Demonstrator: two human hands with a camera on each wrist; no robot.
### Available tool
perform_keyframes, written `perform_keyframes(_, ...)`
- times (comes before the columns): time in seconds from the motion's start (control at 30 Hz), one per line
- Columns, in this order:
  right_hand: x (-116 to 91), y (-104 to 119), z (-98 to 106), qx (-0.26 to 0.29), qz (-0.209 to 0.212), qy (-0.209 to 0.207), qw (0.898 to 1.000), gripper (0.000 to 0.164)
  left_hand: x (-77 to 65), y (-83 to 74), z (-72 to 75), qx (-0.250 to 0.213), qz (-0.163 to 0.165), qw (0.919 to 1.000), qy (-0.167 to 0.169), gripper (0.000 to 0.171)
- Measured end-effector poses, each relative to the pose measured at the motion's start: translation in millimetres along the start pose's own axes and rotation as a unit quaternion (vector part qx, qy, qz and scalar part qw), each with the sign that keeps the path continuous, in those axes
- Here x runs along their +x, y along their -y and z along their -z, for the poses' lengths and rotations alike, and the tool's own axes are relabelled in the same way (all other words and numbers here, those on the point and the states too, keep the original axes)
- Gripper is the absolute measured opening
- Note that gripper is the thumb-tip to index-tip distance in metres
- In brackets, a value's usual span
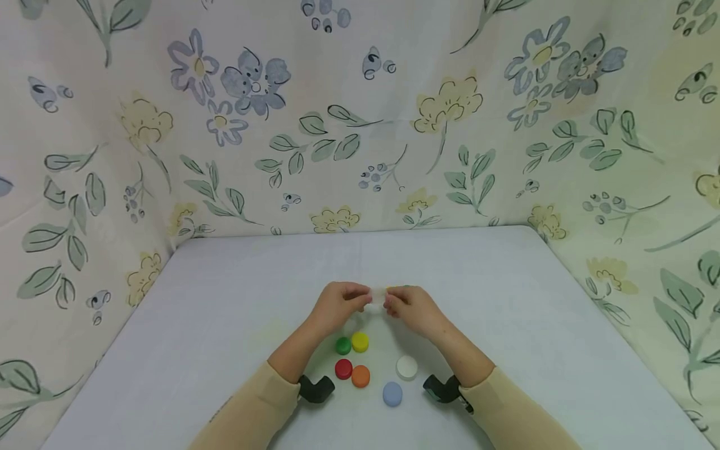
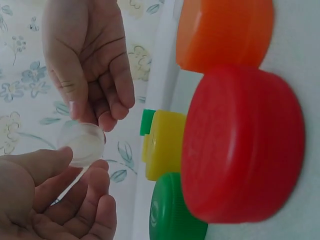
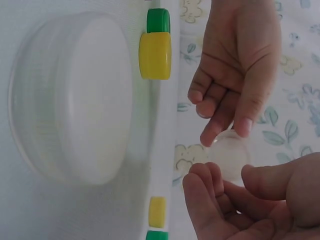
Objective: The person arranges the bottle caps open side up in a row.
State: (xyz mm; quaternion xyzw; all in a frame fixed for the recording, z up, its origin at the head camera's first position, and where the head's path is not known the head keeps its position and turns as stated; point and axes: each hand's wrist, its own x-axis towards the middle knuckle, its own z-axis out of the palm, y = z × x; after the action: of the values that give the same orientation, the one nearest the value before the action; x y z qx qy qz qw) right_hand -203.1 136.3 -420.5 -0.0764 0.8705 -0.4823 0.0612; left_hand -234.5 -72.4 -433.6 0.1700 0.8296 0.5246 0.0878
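Between the fingertips of both hands is a small clear round lid (image 2: 87, 145), raised over the table. My left hand (image 1: 337, 306) pinches one edge of it, the thumb lying across its face in the left wrist view. On the opposite edge, my right hand (image 1: 416, 309) also pinches it by thumb and fingertips. Nearer to me on the table lie a green cap (image 1: 343, 345), a yellow cap (image 1: 360, 342), a red cap (image 1: 344, 369) and an orange cap (image 1: 361, 376). A white lid (image 1: 407, 367) and a blue cap (image 1: 392, 394) lie nearer the right wrist.
Past the right hand sit a second yellow cap (image 3: 157, 212) and a second green cap (image 3: 157, 235), mostly hidden by it in the head view. The white-covered table (image 1: 225, 300) ends at a floral curtain (image 1: 360, 156) behind and at both sides.
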Motion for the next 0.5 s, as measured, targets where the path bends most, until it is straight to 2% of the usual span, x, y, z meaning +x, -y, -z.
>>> perform_keyframes(0.13, 0.4, -0.1, 0.2, 0.007, -0.017, 0.002, 1.0, 0.036, 3.3, 4.4, -0.5, -0.035, 0.034, 0.9986, -0.021, 0.029)
perform_keyframes(0.23, 0.6, 0.3, 0.3, 0.0, -0.028, 0.007, 1.0, 0.035, 6.0, 8.0, -0.6, -0.044, 0.062, 0.9963, -0.039, 0.027)
perform_keyframes(0.4, 0.2, 0.5, 0.3, -0.016, -0.039, 0.017, 0.999, 0.031, 9.1, 10.5, -1.0, -0.032, 0.111, 0.9909, -0.068, 0.023)
perform_keyframes(0.5, 0.0, 0.2, 0.6, -0.024, -0.046, 0.024, 0.998, 0.029, 9.8, 13.3, -1.8, -0.019, 0.126, 0.9886, -0.08, 0.021)
